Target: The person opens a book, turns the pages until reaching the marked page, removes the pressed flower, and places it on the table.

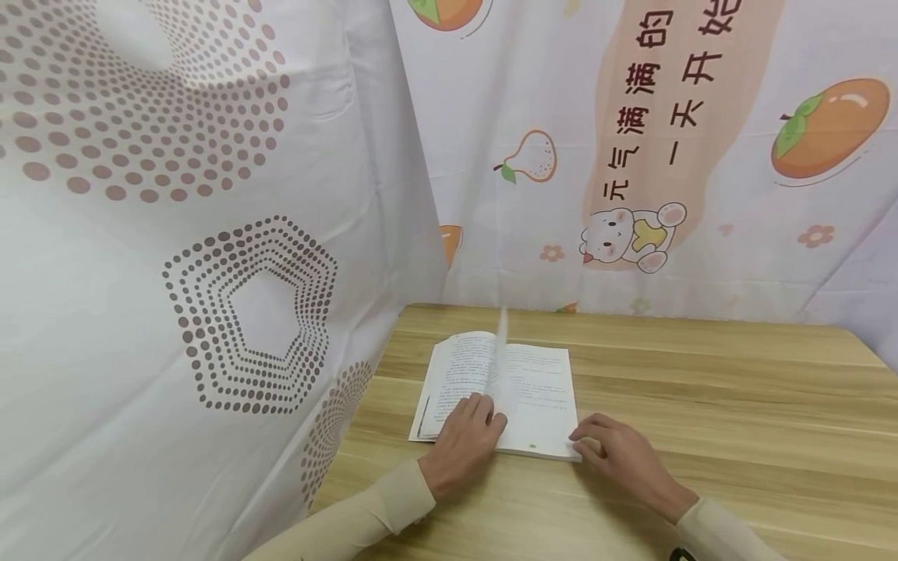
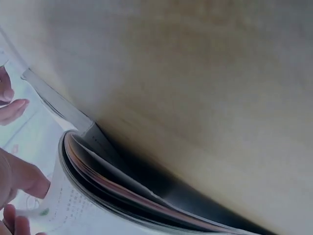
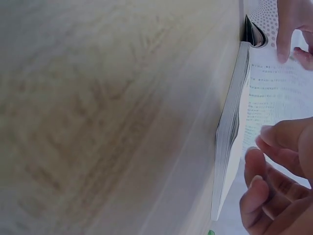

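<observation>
An open book [image 1: 536,397] with printed pages lies on the table. One blurred leaf [image 1: 502,351] stands up near its spine. My left hand [image 1: 464,440] rests at the lower part of the left page by the spine, fingers bent over the paper. In the left wrist view, its thumb [image 2: 32,178] lies against the printed page, beside the curved page edges [image 2: 122,196]. My right hand [image 1: 620,460] is at the book's lower right corner, fingers loosely curled. Nothing shows between its thumb and fingers [image 3: 254,196] in the right wrist view.
The wood-grain table [image 1: 715,405] extends right of the book and in front of it. A white cloth with dotted patterns [image 1: 266,312] hangs close on the left. Behind the table hangs a printed curtain [image 1: 533,265] with fruit, a bear and lettering.
</observation>
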### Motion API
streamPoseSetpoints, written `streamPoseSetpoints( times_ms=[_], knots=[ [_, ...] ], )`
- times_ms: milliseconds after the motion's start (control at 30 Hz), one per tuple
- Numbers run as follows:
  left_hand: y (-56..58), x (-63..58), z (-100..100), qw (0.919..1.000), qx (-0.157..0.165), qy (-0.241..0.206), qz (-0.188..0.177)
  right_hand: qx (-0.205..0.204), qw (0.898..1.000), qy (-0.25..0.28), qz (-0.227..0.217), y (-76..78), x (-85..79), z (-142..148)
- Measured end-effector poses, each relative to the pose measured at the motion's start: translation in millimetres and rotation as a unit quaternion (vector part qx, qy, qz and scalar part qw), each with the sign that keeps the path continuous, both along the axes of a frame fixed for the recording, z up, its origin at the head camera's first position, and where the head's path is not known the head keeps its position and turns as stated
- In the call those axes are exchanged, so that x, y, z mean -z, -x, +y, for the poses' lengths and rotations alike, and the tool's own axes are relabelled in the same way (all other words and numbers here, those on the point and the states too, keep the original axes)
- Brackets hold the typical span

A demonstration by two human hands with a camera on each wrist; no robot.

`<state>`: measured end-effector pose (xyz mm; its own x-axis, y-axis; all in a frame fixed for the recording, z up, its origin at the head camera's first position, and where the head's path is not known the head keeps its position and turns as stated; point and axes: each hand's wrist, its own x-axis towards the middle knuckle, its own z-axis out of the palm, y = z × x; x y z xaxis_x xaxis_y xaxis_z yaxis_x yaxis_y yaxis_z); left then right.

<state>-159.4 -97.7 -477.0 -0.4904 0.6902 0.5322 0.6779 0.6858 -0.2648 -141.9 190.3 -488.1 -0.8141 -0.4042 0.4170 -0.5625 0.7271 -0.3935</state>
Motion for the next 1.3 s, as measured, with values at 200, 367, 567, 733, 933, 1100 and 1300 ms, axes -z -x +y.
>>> streamPoseSetpoints(
  times_ms=[200, 367, 567, 733, 933, 1100, 1300],
  knots=[
    [2.0, -1.3, -1.6, 0.9972, -0.016, 0.055, 0.049, -0.012, 0.999, -0.046, 0.010, -0.3, 3.7, 1.2],
    [3.7, 0.4, -2.6, 0.9924, -0.032, 0.098, 0.067, -0.025, 0.997, -0.073, 0.021, -0.8, 6.3, 2.6],
    [4.6, 3.1, -3.3, 0.9909, -0.046, 0.120, 0.042, -0.028, 0.995, -0.076, 0.050, -0.1, 7.0, 2.3],
    [2.2, 2.5, -3.5, 0.9920, -0.045, 0.117, 0.011, -0.032, 0.994, -0.076, 0.077, 0.6, 6.1, 0.5],
    [0.6, 1.8, -1.0, 0.9938, -0.039, 0.095, -0.043, -0.034, 0.994, -0.062, 0.088, 2.4, 6.8, -0.6],
    [1.3, 3.8, -0.5, 0.9928, -0.044, 0.093, -0.061, -0.038, 0.995, -0.042, 0.088, 3.4, 5.9, -0.8],
    [2.2, 4.5, -0.2, 0.9914, -0.042, 0.106, -0.063, -0.028, 0.998, -0.022, 0.053, 2.7, 1.0, -1.6]
  ],
)
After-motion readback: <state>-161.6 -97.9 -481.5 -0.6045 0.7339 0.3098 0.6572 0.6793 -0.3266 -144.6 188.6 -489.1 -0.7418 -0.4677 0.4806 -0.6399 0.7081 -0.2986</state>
